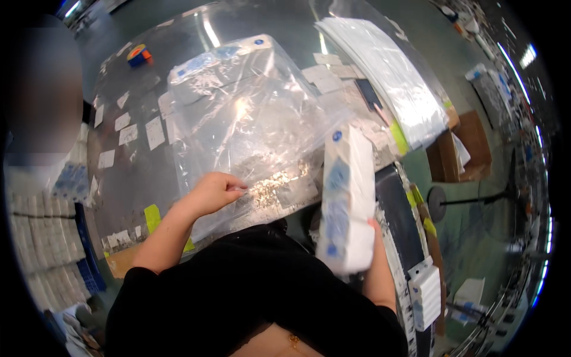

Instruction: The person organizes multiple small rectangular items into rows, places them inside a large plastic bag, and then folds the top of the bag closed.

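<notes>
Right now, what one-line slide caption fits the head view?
Left hand pinches the open edge of a clear plastic bag on the metal table; right hand holds a white-and-blue pack upright.

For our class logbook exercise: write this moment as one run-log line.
left hand: pinching clear plastic bag edge | right hand: holding white-and-blue pack upright | surface: steel table

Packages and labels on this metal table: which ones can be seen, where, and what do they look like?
White and blue pack: upright in the right hand, long block.
Clear plastic bag: table centre, left hand pinching its near edge.
White and blue pack in bag: far end.
White paper labels: scattered left, small rectangles.
Tape roll: far left, orange and blue.
</notes>
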`<state>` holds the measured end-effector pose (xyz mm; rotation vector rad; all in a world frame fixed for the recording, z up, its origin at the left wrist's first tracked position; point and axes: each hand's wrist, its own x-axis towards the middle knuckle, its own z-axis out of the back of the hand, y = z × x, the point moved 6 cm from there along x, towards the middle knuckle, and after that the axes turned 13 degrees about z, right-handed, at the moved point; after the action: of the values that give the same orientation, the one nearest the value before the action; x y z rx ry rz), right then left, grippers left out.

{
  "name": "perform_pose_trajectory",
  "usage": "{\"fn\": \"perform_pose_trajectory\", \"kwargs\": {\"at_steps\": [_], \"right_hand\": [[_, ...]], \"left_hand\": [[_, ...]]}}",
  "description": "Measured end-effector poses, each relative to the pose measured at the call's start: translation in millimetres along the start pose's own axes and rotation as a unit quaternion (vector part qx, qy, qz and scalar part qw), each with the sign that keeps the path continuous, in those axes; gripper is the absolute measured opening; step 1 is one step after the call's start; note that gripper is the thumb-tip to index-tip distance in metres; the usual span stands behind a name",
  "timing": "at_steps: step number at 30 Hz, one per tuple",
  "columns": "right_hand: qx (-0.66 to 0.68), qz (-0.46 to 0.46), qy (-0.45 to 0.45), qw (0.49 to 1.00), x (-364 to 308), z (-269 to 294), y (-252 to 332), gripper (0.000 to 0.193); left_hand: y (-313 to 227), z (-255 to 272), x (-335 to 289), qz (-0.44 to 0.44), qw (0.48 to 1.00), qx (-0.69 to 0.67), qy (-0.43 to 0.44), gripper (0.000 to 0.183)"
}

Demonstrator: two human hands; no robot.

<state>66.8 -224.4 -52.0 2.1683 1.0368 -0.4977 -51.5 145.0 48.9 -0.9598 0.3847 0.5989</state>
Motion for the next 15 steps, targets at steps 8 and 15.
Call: {"fn": "perform_pose_trajectory", "kwargs": {"at_steps": [8,15], "right_hand": [[-0.099,-0.085,0.118,0.984,20.3,-67.6,-51.5,0.055],[-0.089,0.02,0.21,0.973,106.9,-177.2,-107.0,0.054]], "left_hand": [[-13.4,14.3,-21.1,-0.082,0.949,-0.293,0.084,0.026],[-22.8,7.3,-41.3,-0.208,0.965,-0.123,0.105,0.033]]}}
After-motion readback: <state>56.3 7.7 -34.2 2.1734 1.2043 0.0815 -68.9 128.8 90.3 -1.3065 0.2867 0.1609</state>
